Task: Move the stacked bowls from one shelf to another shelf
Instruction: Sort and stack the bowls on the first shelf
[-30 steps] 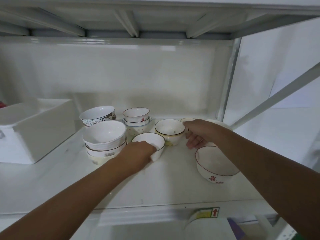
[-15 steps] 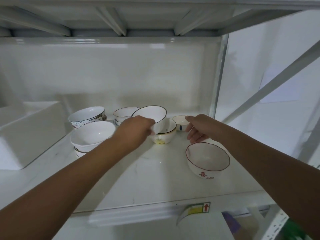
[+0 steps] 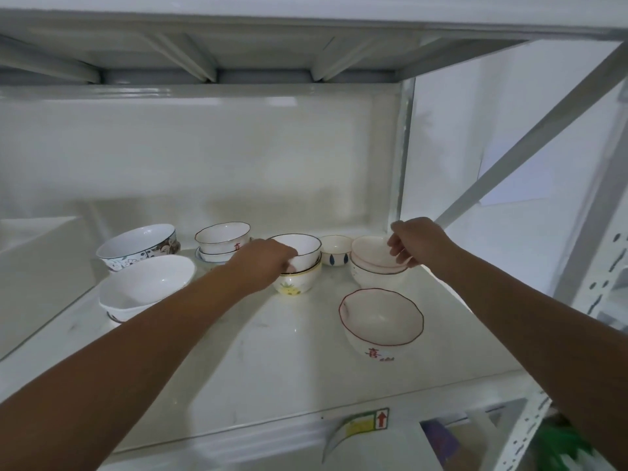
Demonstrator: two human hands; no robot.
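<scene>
At frame centre the left hand [image 3: 263, 263] grips a dark-rimmed bowl [image 3: 299, 248] nested in a pineapple-print bowl [image 3: 299, 283], while the right hand [image 3: 413, 241] pinches the pinkish bowl [image 3: 370, 251] topping a stack.

A white metal rack fills the view. Its shelf board [image 3: 272, 362] is pale and glossy, faintly scuffed, and the level above [image 3: 238, 52] shows its ribbed underside — cross-bars running front to back. A shiny white back panel [image 3: 204, 158] closes the rear and mirrors the soft, even light. At the right a perforated upright [image 3: 404, 154] stands at the back corner, with a diagonal brace [image 3: 530, 134] slanting across a plain white wall [image 3: 475, 124]. A sticker [image 3: 367, 424] with a red arrow peels from the front edge — below it, dim clutter, too blurred to tell.
</scene>
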